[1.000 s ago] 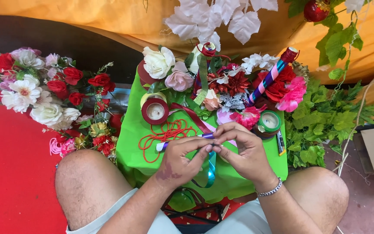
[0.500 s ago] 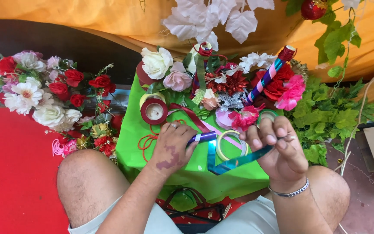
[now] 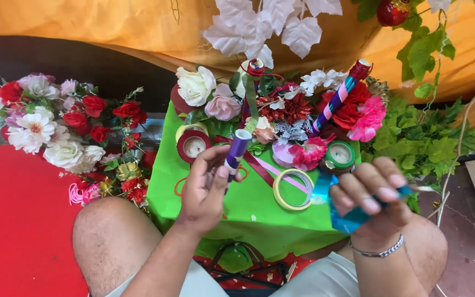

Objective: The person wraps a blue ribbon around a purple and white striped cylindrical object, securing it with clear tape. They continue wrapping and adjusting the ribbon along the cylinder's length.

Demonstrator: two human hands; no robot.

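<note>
Holding a purple-wrapped stick (image 3: 236, 151) in a closed grip, the left hand (image 3: 204, 190) is keeping its long axis tilted up and slightly right, top end above the fingers; the right hand (image 3: 372, 192), well apart to the right, is pinching a shiny blue ribbon (image 3: 344, 220) tight; the ribbon is lying right of the stick, so the right hand is nearer it; both are hovering over the green cloth (image 3: 248, 214) beside a yellow tape roll (image 3: 292, 190).

left hand (image 3: 204, 190) grips a purple stick (image 3: 236, 149); right hand (image 3: 372, 192) holds blue ribbon (image 3: 343, 220).
</note>
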